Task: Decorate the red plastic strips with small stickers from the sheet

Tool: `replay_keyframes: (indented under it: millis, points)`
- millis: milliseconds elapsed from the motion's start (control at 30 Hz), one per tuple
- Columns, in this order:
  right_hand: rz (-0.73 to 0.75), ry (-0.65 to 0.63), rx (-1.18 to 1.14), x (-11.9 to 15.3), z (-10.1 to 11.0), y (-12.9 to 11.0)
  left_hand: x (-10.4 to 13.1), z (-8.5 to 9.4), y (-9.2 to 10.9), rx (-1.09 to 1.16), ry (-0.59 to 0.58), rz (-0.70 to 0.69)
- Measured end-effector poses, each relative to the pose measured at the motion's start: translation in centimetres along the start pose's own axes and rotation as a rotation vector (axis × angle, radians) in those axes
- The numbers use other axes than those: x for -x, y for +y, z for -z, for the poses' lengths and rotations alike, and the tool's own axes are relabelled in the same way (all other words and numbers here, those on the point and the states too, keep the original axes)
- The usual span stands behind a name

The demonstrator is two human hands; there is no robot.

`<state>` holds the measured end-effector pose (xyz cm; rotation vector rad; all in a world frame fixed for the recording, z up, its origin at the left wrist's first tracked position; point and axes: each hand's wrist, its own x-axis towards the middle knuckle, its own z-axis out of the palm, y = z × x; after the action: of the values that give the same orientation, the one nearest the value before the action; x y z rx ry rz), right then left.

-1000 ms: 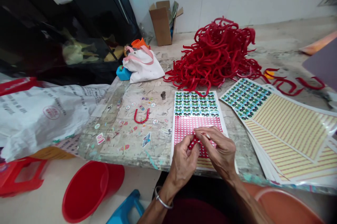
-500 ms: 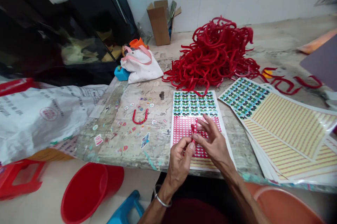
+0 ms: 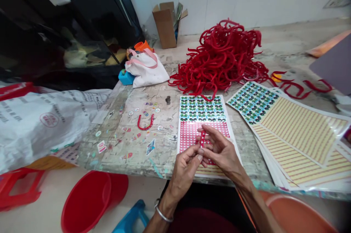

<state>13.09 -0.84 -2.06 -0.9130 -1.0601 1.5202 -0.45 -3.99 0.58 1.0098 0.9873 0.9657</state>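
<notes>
Both hands meet over a printed sticker sheet [image 3: 203, 110] near the table's front edge. Between them is a red strip [image 3: 202, 138] with white hearts, held upright. My left hand [image 3: 186, 165] pinches its lower end. The fingers of my right hand [image 3: 221, 149] curl around the strip from the right, thumb pressed on it low down. The sheet has green eye-like prints at the top, pink rows with white hearts in the middle and yellow stripes at the bottom. A red U-shaped strip [image 3: 146, 126] with white marks lies on the table to the left.
A big heap of red curved strips [image 3: 222, 57] rises behind the sheet. More sticker sheets [image 3: 301, 127] overlap at right. A white bag [image 3: 146, 70] and a cardboard box [image 3: 165, 25] stand at the back left. Below the edge are a red bucket [image 3: 85, 203] and a blue stool [image 3: 131, 220].
The red strip now stands more upright, its hearts facing me. My right fingers have drawn down and closed in around it, while my left hand has shifted slightly lower.
</notes>
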Motion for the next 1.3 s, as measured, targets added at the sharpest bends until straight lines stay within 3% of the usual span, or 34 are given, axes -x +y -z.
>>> replay_keyframes:
  millis: [567, 900, 1000, 1133, 1233, 1300]
  points:
    - [0.015, 0.083, 0.032, -0.3, -0.4, -0.6, 0.1, 0.8, -0.5, -0.054, -0.031, -0.015]
    - [-0.12, 0.072, 0.07, -0.9, -0.6, -0.2, 1.0, 1.4, -0.9, -0.202, -0.031, -0.029]
    - [-0.098, 0.084, 0.117, -1.2, -0.3, 0.4, 0.8, 3.9, -1.4, -0.449, 0.17, -0.097]
    - [0.064, 0.13, 0.472, -2.8, 1.8, 0.2, -0.8, 10.0, -2.0, -0.877, 0.45, -0.319]
    - [0.251, 0.212, 0.838, -5.9, 3.6, -0.6, -2.1, 13.6, -2.1, -1.1, 0.655, -0.396]
    - [0.348, 0.265, 1.02, -8.8, 4.3, -1.0, -2.4, 14.2, -2.0, -1.158, 0.729, -0.428]
